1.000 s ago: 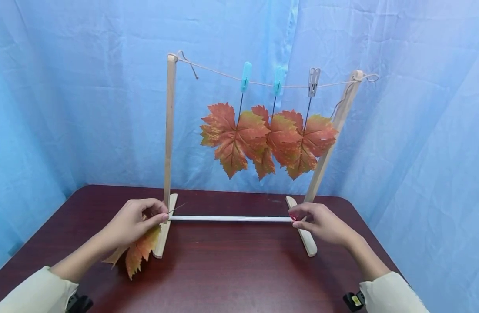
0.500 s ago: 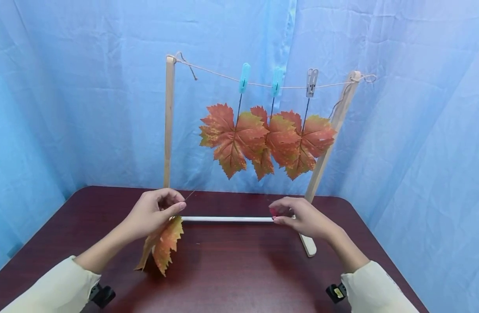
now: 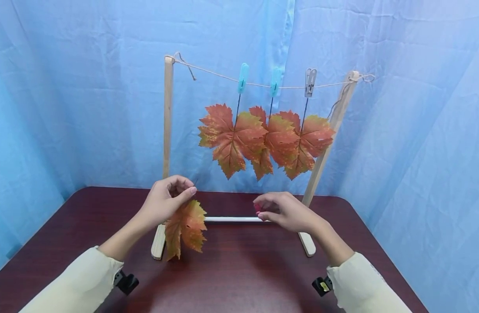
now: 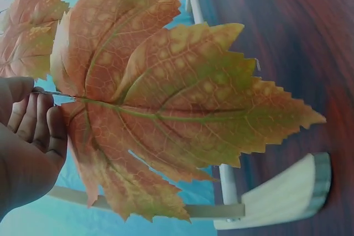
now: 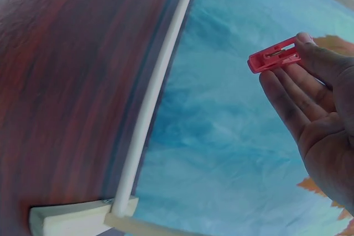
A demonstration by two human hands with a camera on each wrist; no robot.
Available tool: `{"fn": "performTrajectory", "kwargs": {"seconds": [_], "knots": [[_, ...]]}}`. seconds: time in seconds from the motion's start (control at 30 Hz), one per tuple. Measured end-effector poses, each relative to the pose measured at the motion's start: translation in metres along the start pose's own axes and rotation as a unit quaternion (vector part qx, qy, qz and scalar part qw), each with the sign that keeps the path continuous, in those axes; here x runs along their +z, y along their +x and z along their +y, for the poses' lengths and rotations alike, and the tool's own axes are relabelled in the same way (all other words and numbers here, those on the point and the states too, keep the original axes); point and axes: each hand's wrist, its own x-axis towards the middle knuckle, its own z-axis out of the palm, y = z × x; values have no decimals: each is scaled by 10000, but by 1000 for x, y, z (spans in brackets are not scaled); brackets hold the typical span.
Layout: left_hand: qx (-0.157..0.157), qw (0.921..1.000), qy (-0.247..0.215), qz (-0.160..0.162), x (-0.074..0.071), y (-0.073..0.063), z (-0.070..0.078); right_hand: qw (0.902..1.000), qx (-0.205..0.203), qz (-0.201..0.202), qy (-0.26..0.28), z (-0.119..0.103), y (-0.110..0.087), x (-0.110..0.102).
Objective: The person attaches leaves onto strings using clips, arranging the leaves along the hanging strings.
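My left hand [image 3: 168, 201] pinches the thin stem of an orange and yellow-green artificial maple leaf [image 4: 160, 98], which hangs below the fingers. In the head view that leaf [image 3: 188, 230] is in front of the stand's left foot area. Between thumb and fingers of my right hand [image 3: 290, 212] is a red clothespin [image 5: 274, 55], held by one end. Both hands are low, below a string [image 3: 216, 74] tied between two wooden posts. Three similar leaves [image 3: 233, 139] hang there by their stems from two light blue clothespins [image 3: 243, 78] and one grey clothespin [image 3: 310, 82].
A white rod [image 3: 233, 219] joins the bases of the left post [image 3: 167, 117] and the right post [image 3: 333, 134]. Wooden feet [image 3: 307, 244] stand on the dark red-brown table [image 3: 231, 269]. Blue curtains [image 3: 106, 108] surround it at the back and sides.
My left hand has moved right and up with the leaf, which now hangs more freely. My right hand has moved left and slightly up with the red clothespin. Both hands are closer together.
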Motion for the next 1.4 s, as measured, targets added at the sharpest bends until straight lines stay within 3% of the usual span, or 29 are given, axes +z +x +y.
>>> {"fn": "performTrajectory", "kwargs": {"seconds": [0.37,0.83,1.4], "knots": [[270,9962,-687,458,7,23,9,9995,-272,14,-182,-26,23,-8],[635,9921,-876,638,12,52,32,9990,-384,5,-242,-53,46,-25],[910,9891,-682,931,5,82,59,9966,-685,304,-350,-81,69,-60]]}}
